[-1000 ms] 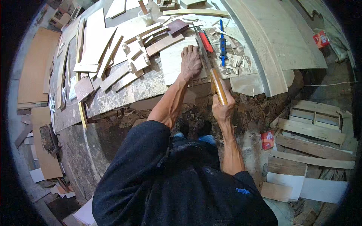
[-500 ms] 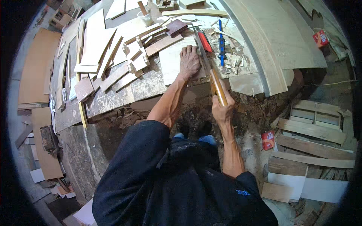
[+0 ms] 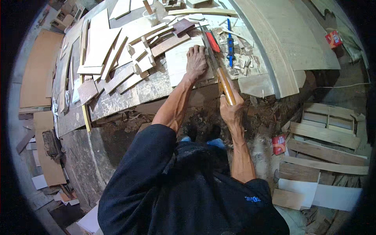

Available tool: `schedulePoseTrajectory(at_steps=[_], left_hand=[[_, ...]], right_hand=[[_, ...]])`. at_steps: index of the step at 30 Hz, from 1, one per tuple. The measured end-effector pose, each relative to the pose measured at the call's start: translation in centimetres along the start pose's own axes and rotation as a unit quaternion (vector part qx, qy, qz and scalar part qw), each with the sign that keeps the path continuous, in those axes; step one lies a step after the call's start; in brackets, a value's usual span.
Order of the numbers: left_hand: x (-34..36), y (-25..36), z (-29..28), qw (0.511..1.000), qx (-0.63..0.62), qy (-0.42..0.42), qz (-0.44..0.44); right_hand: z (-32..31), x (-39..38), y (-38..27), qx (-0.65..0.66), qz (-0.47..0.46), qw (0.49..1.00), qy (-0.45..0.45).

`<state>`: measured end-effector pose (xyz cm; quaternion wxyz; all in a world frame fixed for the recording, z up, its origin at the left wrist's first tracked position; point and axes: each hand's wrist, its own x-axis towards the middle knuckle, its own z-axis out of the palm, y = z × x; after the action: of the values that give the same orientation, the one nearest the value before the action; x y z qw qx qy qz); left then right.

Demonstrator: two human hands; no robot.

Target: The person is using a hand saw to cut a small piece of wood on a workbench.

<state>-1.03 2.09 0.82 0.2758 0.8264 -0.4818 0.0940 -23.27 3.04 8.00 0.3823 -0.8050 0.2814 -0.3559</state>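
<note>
My left hand (image 3: 196, 64) presses down on a pale wooden board (image 3: 178, 58) at the near edge of the workbench, its fingers laid on the top. In my right hand (image 3: 232, 105) is a handsaw (image 3: 226, 87), with my fingers wrapped around its yellow-brown wooden handle. The narrow dark blade points away from me and lies along the board's right side, close beside my left hand. Whether its teeth are in the wood cannot be made out. A red tool (image 3: 212, 41) lies just right of the blade, and a blue-and-black tool (image 3: 230, 45) a little farther right.
Wood strips and offcuts (image 3: 141, 58) crowd the workbench (image 3: 117, 105) on the left. A white cup (image 3: 150, 16) stands at the back. Large curved panels (image 3: 290, 47) reach along the right. Boards (image 3: 325, 135) and a red box (image 3: 279, 144) lie on the floor at right.
My right hand and the saw have moved a little forward, away from me. My left hand stays on the board.
</note>
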Motion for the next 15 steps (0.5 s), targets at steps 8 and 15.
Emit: schedulePoseTrajectory(at_steps=[8, 15], left_hand=[[-0.5, -1.1, 0.5, 1.000, 0.012, 0.010, 0.027], [-0.4, -1.3, 1.1, 0.999, -0.016, 0.030, 0.000]], right_hand=[[-0.1, -1.3, -0.4, 0.155, 0.191, 0.966, -0.076], [-0.1, -0.9, -0.9, 0.059, 0.087, 0.994, -0.036]])
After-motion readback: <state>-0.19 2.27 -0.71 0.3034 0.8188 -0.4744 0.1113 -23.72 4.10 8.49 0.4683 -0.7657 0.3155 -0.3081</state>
